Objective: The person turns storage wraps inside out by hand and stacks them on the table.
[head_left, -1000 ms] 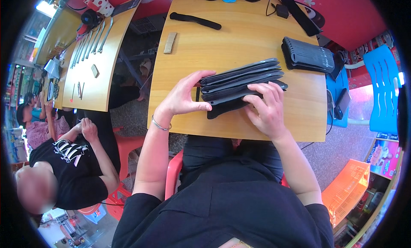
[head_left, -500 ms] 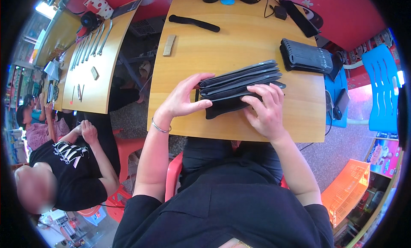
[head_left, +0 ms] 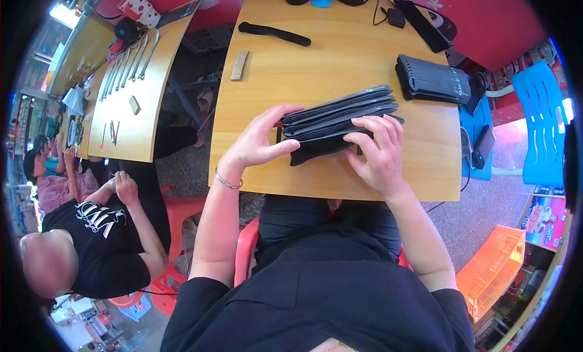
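A stack of several dark grey flat pouches (head_left: 340,112) lies on the wooden table (head_left: 340,54) in front of me. My left hand (head_left: 258,142) grips the stack's left end, thumb underneath and fingers on top. My right hand (head_left: 376,154) rests on the front right part of the stack, with its fingers pressing a black pouch (head_left: 319,148) that sticks out at the bottom.
A second pile of dark pouches (head_left: 432,78) sits at the table's right. A black strip (head_left: 274,34), a small wooden block (head_left: 239,64) and cables lie farther back. Another table with metal tools (head_left: 124,66) stands left. A person in a black shirt (head_left: 97,242) sits lower left.
Both hands stay on the stack. My right hand's fingers have shifted a little along the front edge; the stack has barely moved.
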Demonstrator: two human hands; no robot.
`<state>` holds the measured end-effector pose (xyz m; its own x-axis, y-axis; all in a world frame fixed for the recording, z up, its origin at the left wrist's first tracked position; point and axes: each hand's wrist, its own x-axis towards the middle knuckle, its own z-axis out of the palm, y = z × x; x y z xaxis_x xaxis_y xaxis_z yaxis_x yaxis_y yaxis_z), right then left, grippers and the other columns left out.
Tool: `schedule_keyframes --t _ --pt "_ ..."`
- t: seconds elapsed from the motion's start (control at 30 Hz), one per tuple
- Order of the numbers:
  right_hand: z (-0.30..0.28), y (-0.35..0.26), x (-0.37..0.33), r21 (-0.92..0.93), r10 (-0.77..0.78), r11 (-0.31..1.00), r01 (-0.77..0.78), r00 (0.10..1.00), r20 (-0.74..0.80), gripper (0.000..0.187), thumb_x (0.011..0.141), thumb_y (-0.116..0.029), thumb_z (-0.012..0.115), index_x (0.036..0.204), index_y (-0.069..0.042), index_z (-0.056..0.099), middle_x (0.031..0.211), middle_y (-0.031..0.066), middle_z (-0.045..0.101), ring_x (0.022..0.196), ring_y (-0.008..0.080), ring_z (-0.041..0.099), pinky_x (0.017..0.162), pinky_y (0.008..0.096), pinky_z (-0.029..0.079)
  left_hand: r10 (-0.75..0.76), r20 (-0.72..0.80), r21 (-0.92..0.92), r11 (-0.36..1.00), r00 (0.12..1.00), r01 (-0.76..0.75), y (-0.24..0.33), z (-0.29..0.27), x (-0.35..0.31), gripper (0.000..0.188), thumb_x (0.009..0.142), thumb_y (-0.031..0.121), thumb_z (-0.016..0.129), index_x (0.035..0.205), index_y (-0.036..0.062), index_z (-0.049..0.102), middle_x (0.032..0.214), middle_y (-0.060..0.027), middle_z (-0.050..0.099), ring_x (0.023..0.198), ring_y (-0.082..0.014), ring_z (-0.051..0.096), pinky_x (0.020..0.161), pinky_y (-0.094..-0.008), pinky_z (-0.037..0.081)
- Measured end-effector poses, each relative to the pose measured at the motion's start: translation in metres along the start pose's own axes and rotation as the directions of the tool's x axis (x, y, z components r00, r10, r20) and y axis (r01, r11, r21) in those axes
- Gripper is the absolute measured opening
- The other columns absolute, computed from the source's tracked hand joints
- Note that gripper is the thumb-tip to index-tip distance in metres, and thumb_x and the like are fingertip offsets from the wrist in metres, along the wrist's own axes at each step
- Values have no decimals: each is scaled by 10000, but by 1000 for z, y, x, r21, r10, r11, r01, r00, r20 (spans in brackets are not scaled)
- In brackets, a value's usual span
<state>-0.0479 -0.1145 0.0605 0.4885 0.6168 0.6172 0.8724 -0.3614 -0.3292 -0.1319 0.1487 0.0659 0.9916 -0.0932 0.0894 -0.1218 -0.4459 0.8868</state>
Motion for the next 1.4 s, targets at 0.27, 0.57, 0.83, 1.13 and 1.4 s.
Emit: schedule_keyframes --t 0.27,0.57,0.83,1.13,1.4 --pt "-2 3 -4 2 -2 1000 2 1000 -2 415 601 -73 787 978 -148 629 1112 30 598 1103 233 541 1030 455 343 -5 13 17 1000 1000 4 0 2 2 721 781 414 727 1349 40 488 1286 -149 562 1180 -282 539 957 -380 448" --pt "-4 -1 13 -5 34 999 -34 999 6 573 636 -105 777 1184 -152 616 1217 20 578 1165 215 517 1035 431 343 75 24 62 995 997 -76 1 -1 -2 1057 534 603 850 1351 46 475 1276 -130 559 1162 -288 546 935 -382 456" --pt "-8 3 28 -40 57 998 -53 992 113 611 672 -206 792 1242 -165 573 1260 29 564 1218 204 498 1090 449 287 12 -63 147 989 998 -3 5 13 -2 823 623 218 881 1318 36 481 1233 -131 568 1132 -270 567 950 -354 468" --pt "-22 32 42 -214 42 976 33 941 337 736 652 -245 833 1317 -178 527 1299 70 545 1257 228 480 1139 539 223 49 -123 192 981 991 -25 11 24 0 619 667 84 797 1227 22 541 1096 -139 633 1028 -283 630 898 -344 502" --pt "-22 45 49 -266 31 960 84 916 401 578 604 -177 834 1140 -171 617 1096 7 590 1138 175 534 1098 502 279 343 -191 418 876 920 -240 9 26 5 525 614 32 774 1117 52 625 1110 -147 671 1006 -325 662 832 -373 554"
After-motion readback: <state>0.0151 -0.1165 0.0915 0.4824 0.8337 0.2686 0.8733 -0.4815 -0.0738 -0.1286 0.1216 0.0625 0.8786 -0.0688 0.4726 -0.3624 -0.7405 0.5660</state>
